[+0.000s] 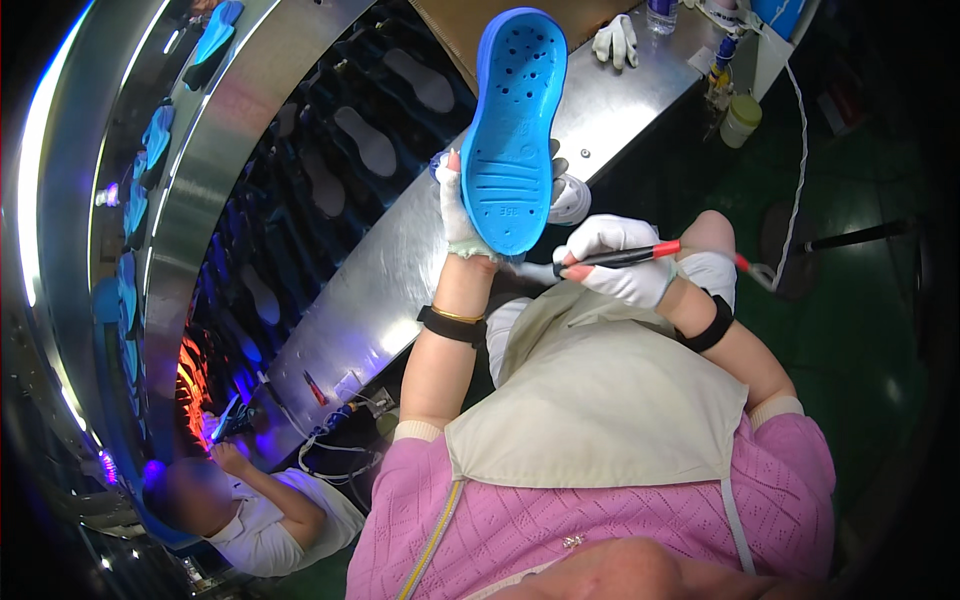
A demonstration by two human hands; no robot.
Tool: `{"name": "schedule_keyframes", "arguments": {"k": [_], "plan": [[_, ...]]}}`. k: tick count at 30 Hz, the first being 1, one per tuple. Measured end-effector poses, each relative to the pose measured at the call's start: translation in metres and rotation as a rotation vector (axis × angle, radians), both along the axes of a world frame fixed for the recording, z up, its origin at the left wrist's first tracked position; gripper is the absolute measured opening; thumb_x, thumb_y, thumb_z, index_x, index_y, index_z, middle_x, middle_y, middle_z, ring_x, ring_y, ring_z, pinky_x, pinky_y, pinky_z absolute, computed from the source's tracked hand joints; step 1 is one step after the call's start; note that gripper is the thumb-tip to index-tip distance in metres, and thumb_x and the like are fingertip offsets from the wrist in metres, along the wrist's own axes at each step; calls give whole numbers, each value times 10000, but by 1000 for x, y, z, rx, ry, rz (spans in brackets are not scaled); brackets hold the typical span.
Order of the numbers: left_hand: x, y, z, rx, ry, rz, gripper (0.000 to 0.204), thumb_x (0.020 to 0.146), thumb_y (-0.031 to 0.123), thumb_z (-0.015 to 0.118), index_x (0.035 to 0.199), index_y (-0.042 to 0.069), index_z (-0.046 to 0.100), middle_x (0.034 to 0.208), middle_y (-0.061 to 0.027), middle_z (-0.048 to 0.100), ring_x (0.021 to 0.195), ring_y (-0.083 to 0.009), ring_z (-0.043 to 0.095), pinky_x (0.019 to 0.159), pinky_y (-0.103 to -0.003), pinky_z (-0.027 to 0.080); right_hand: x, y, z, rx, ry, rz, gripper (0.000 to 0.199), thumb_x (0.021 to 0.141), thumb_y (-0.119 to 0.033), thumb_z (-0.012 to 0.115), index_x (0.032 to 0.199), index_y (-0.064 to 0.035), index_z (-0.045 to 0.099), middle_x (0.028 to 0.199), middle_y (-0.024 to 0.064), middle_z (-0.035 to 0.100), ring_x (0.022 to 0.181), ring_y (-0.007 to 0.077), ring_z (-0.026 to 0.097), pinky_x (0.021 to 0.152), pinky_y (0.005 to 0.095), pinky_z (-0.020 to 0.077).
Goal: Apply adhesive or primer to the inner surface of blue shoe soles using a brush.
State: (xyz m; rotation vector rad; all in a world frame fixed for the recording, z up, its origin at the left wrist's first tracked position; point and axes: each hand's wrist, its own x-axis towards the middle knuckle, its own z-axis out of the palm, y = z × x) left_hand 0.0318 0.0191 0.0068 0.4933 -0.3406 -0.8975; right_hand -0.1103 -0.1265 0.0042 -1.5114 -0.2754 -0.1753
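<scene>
A bright blue shoe sole [510,150], with holes at its toe end and ridges across its heel half, stands upright in front of me. My left hand [456,212], in a white glove with bare fingertips, is closed around its heel part from behind. Most of those fingers are hidden by the sole. Just right of the heel, my right hand [622,240], gloved the same way, grips a brush [622,257] with a black and red handle. Its pale tip is blurred and close to the heel's lower edge; I cannot tell whether it touches. A thin line trails from the handle's red end.
Beyond a metal ledge [350,265], a dark conveyor carries grey soles [365,142]. Blue soles [157,135] line a curved metal rack at left. A white glove [616,42] and a bottle [661,15] lie at the far end. A co-worker [285,515] sits at lower left.
</scene>
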Motion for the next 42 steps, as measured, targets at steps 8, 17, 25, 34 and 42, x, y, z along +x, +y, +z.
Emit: {"name": "schedule_keyframes", "arguments": {"k": [8, 17, 25, 34, 42], "plan": [[10, 7, 1, 313, 82, 3, 702, 873, 546, 405, 1286, -22, 410, 1211, -225, 523, 1026, -339, 582, 852, -431, 504, 21, -6, 12, 0, -78, -49, 236, 708, -53, 756, 885, -35, 602, 917, 62, 635, 846, 152, 606, 778, 264, 482], [14, 9, 13, 824, -183, -3, 521, 804, 472, 615, 1070, 26, 576, 907, -118, 626, 728, -183, 625, 621, -309, 530, 39, -32, 27, -279, 30, 236, 215, 650, 26, 750, 837, -30, 657, 871, 53, 662, 833, 146, 627, 790, 266, 491], [16, 12, 24, 899, -213, -83, 592, 815, 508, 591, 1135, 13, 530, 945, -146, 619, 761, -204, 631, 641, -328, 535, 47, -49, 35, -309, 152, 249, 197, 680, 101, 662, 831, -25, 662, 842, 51, 654, 803, 128, 618, 720, 245, 520], [2, 5, 4, 358, 60, -34, 722, 873, 595, 367, 1269, -6, 411, 1140, -214, 554, 966, -345, 597, 830, -453, 509, 35, -18, 18, -97, 52, -96, 85, 780, -49, 681, 847, -43, 629, 867, 27, 639, 809, 100, 594, 752, 249, 473], [-24, 0, -7, 58, 74, 184, 780, 868, 640, 287, 1338, 20, 339, 1263, -213, 466, 1113, -343, 512, 960, -454, 414, 35, -3, 26, 302, 181, -96, 89, 832, -105, 643, 861, -29, 606, 791, 6, 622, 729, 54, 565, 657, 211, 459]]}}
